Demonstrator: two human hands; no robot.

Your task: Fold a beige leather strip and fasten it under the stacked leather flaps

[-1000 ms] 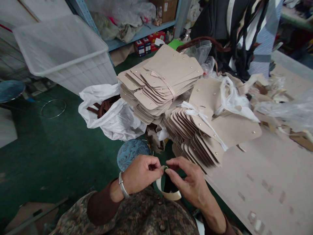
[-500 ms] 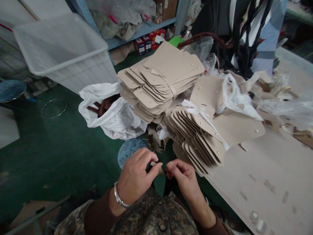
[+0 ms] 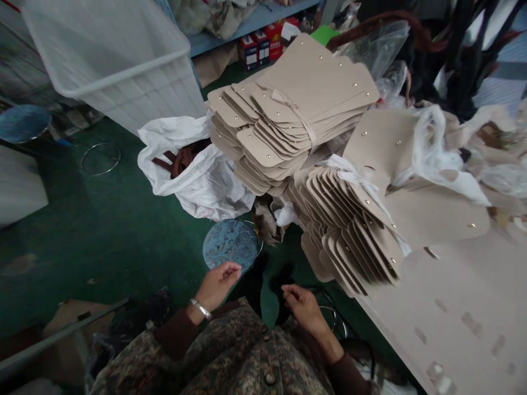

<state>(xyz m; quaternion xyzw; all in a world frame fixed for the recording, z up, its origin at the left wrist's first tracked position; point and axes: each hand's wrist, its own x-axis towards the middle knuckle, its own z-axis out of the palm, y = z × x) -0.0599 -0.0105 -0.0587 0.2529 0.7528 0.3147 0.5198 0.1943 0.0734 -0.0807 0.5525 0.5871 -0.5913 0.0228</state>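
My left hand (image 3: 219, 284) hovers over the near edge of a round blue patterned stool (image 3: 229, 244), its fingers curled together; whatever is in them, if anything, cannot be made out. To its right, my right hand (image 3: 303, 308) hangs loosely with bent fingers slightly apart, and no object shows between them. It is below the front corner of a tied bundle of beige panels (image 3: 349, 241) with small metal studs. Behind that lies a second tied bundle of beige panels (image 3: 284, 120). Neither hand touches a bundle.
A white sack (image 3: 222, 186) with brown straps inside stands left of the bundles. Beyond it is a large white plastic bin (image 3: 135, 82). The table (image 3: 457, 307) runs along the right, with plastic bags (image 3: 436, 148) on top. A wire ring (image 3: 101, 159) lies on the green floor.
My hands have moved apart and lower, the left one leftward. A small pale piece seen at my left fingers earlier is no longer visible. The view has shifted, uncovering more of the stool.
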